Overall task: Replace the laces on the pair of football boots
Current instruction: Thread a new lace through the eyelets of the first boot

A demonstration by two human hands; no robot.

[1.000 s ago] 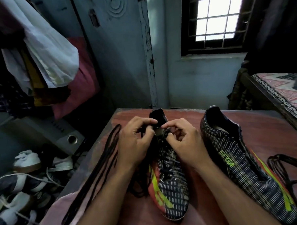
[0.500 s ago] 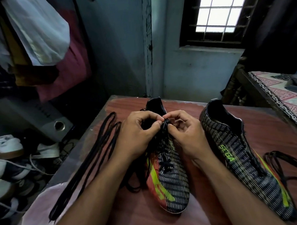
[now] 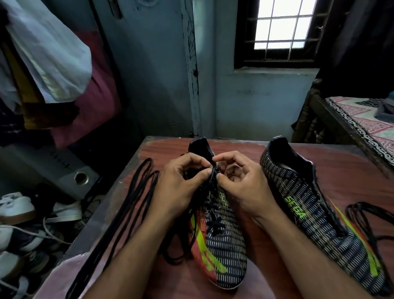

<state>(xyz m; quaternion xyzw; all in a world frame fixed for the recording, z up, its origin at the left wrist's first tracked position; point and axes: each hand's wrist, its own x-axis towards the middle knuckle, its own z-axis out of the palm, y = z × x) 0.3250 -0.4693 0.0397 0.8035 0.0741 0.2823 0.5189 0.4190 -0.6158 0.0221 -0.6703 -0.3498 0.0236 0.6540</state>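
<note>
Left hand [image 3: 182,186] and right hand [image 3: 240,188] each pinch the lace [image 3: 212,179] atop the boot [image 3: 220,238]; judgement: grip clamped near the eyelet, pull evenly.

1. The right-hand boot [image 3: 306,203] carries neon yellow-green lettering [image 3: 296,209] along its side, running from the collar toward the toe. It reads roughly as "SEGA".
2. The middle boot [image 3: 225,240] has the same kind of yellow-green lettering [image 3: 223,199] on its upper, just below the fingers. It is too small and too foreshortened to read with certainty.
3. The grey speaker box [image 3: 63,168] left of the worktop bears a row of small dark marks on its top face; they cannot be read.
</note>
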